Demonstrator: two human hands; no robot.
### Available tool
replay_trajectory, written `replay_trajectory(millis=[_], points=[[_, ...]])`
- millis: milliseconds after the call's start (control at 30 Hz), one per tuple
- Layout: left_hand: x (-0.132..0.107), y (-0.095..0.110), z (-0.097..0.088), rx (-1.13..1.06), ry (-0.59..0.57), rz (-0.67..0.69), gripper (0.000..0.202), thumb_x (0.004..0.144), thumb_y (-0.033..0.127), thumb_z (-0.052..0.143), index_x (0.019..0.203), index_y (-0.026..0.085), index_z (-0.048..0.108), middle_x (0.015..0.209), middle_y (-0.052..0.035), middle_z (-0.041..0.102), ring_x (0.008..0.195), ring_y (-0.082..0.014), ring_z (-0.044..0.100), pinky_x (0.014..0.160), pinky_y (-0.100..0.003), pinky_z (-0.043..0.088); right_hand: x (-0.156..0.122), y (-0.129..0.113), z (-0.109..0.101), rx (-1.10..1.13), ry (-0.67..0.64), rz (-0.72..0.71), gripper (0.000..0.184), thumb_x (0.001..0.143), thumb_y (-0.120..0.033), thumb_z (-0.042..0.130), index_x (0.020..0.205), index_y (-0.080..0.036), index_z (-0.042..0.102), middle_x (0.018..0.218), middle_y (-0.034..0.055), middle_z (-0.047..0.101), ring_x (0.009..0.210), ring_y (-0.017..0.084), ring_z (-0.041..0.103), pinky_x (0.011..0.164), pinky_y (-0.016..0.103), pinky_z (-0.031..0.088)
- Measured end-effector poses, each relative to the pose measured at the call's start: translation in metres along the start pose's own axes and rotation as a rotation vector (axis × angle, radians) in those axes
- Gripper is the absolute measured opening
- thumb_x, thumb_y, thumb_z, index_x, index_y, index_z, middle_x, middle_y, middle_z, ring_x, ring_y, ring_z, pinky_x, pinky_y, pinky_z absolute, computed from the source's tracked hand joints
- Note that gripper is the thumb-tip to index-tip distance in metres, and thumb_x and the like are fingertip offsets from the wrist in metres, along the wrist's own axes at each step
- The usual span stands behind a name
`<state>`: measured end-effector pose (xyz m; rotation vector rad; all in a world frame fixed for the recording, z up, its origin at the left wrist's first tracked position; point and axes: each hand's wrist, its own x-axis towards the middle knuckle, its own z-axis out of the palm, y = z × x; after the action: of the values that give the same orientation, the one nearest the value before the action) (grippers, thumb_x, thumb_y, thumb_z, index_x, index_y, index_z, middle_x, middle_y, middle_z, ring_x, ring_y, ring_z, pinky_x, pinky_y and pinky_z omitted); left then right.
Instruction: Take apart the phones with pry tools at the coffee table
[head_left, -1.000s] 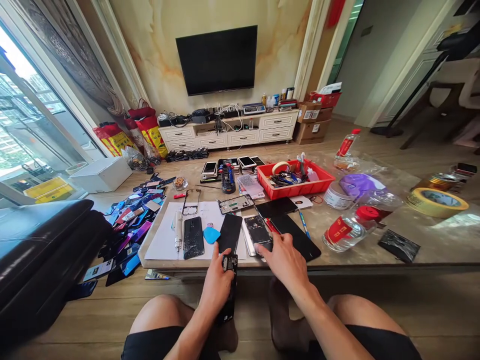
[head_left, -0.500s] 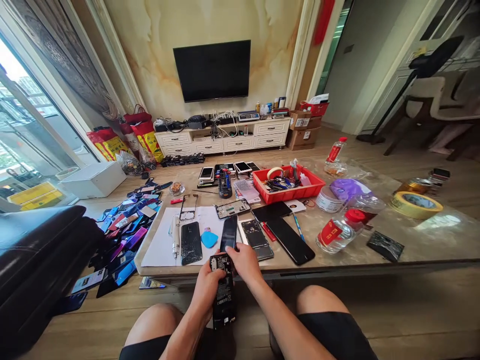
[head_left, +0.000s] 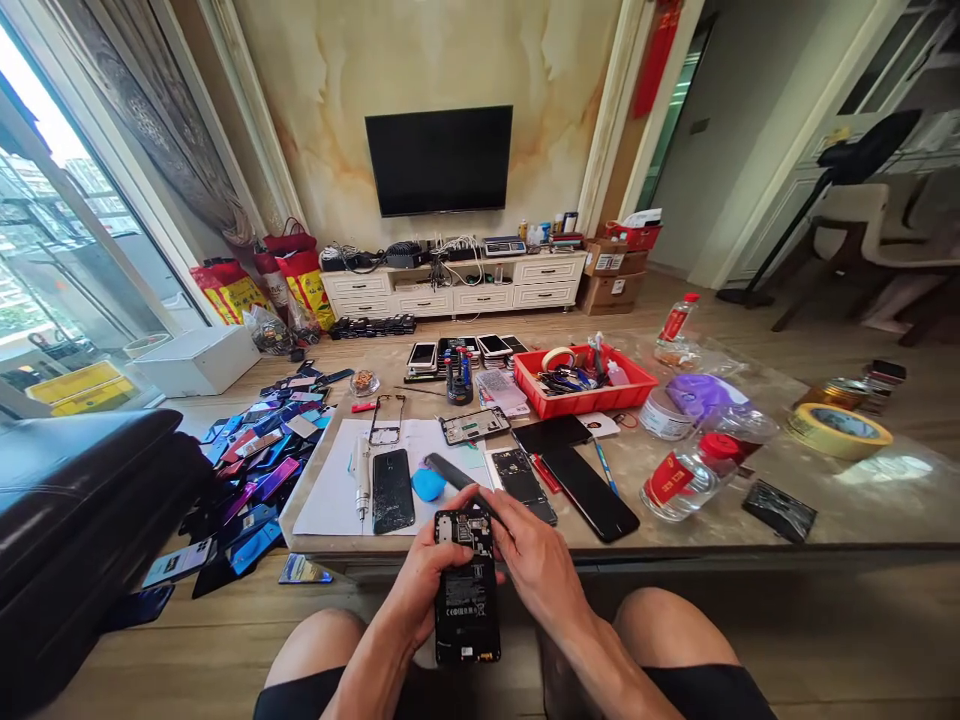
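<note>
Opened smartphone (head_left: 466, 590): dark rear body with a bare circuit board at its top end, held lengthwise between the two hands, just in front of the counter's near edge and above the knees.
Left hand (head_left: 418, 585): curled shut around the smartphone's left side, holding it from beneath.
Right hand (head_left: 534, 555): fingers closed on a dark slim slab (head_left: 450, 475), tilted across the paper; possibly a phone seen edge-on, though the view is too poor to be sure.
Counter (head_left: 862, 510): a white paper sheet (head_left: 330, 485) carries a cracked black phone (head_left: 393, 490) and a white electric screwdriver (head_left: 362, 475), with a blue pad (head_left: 428, 485) just above the hands.
Right of hands: a gutted phone (head_left: 523, 485) beside a black phone (head_left: 589, 492).
Beyond: a red tray (head_left: 585, 390) of tools.
</note>
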<state>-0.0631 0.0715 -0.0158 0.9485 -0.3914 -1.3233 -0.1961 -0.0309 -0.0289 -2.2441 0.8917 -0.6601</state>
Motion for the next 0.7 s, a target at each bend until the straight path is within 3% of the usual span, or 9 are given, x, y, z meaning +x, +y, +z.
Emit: replay_trajectory(millis=[100, 333, 433, 500, 567, 633, 700], points=[[-0.003, -0.009, 0.001, 0.041, -0.025, -0.048, 0.094, 0.063, 0.015, 0.069, 0.153, 0.027, 0.046, 0.102, -0.0079, 0.072, 0.072, -0.0215, 0.071, 0.069, -0.035, 0.059, -0.009, 0.005, -0.004, 0.026, -0.017, -0.052, 0.045, 0.101, -0.023, 0.041, 0.137, -0.028, 0.067, 0.161, 0.0076, 0.043, 0.137, 0.025, 0.056, 0.11, 0.04, 0.049], [-0.007, -0.013, 0.005, 0.063, -0.04, 0.01, 0.093, 0.068, 0.018, 0.071, 0.156, 0.019, 0.041, 0.095, -0.011, 0.077, 0.075, -0.025, 0.073, 0.069, -0.033, 0.057, -0.007, 0.006, -0.017, 0.308, 0.105, -0.136, 0.04, 0.1, -0.03, 0.044, 0.129, -0.023, 0.072, 0.152, 0.0102, 0.054, 0.14, 0.023, 0.052, 0.119, 0.042, 0.041], [-0.011, -0.007, 0.007, 0.108, -0.1, -0.005, 0.086, 0.069, 0.02, 0.072, 0.152, 0.015, 0.047, 0.092, -0.0125, 0.077, 0.077, -0.0265, 0.074, 0.074, -0.035, 0.057, -0.007, 0.008, -0.027, 0.446, 0.204, -0.051, 0.045, 0.094, -0.03, 0.053, 0.138, -0.024, 0.064, 0.158, 0.0091, 0.048, 0.141, 0.024, 0.05, 0.115, 0.042, 0.045], [-0.013, -0.005, 0.007, 0.13, -0.132, -0.011, 0.081, 0.069, 0.021, 0.074, 0.146, 0.013, 0.053, 0.094, -0.0136, 0.078, 0.08, -0.0266, 0.074, 0.078, -0.036, 0.057, -0.008, 0.01, -0.033, 0.593, 0.204, 0.066, 0.06, 0.089, -0.032, 0.059, 0.148, -0.024, 0.052, 0.158, 0.0116, 0.046, 0.132, 0.026, 0.058, 0.107, 0.041, 0.051], [-0.016, -0.005, 0.006, 0.156, -0.154, -0.021, 0.077, 0.068, 0.023, 0.075, 0.142, 0.012, 0.057, 0.095, -0.0146, 0.078, 0.08, -0.0269, 0.074, 0.077, -0.036, 0.056, -0.013, 0.012, -0.039, 0.776, 0.115, 0.152, 0.069, 0.085, -0.036, 0.065, 0.151, -0.021, 0.048, 0.143, 0.0141, 0.061, 0.115, 0.025, 0.068, 0.098, 0.04, 0.056], [-0.018, -0.006, 0.006, 0.191, -0.176, -0.049, 0.074, 0.067, 0.023, 0.076, 0.138, 0.012, 0.06, 0.095, -0.0152, 0.078, 0.08, -0.0273, 0.074, 0.076, -0.035, 0.056, -0.022, 0.013, -0.046, 0.92, 0.024, 0.199, 0.066, 0.081, -0.041, 0.072, 0.141, -0.019, 0.056, 0.118, 0.0112, 0.074, 0.103, 0.025, 0.072, 0.092, 0.039, 0.058], [-0.02, -0.008, 0.008, 0.23, -0.209, -0.085, 0.071, 0.067, 0.024, 0.076, 0.135, 0.011, 0.062, 0.094, -0.0159, 0.078, 0.08, -0.0278, 0.074, 0.076, -0.036, 0.055, -0.034, 0.013, -0.053, 0.989, -0.001, 0.249, 0.056, 0.077, -0.044, 0.079, 0.126, -0.02, 0.067, 0.102, 0.0073, 0.077, 0.094, 0.024, 0.073, 0.084, 0.036, 0.059]])
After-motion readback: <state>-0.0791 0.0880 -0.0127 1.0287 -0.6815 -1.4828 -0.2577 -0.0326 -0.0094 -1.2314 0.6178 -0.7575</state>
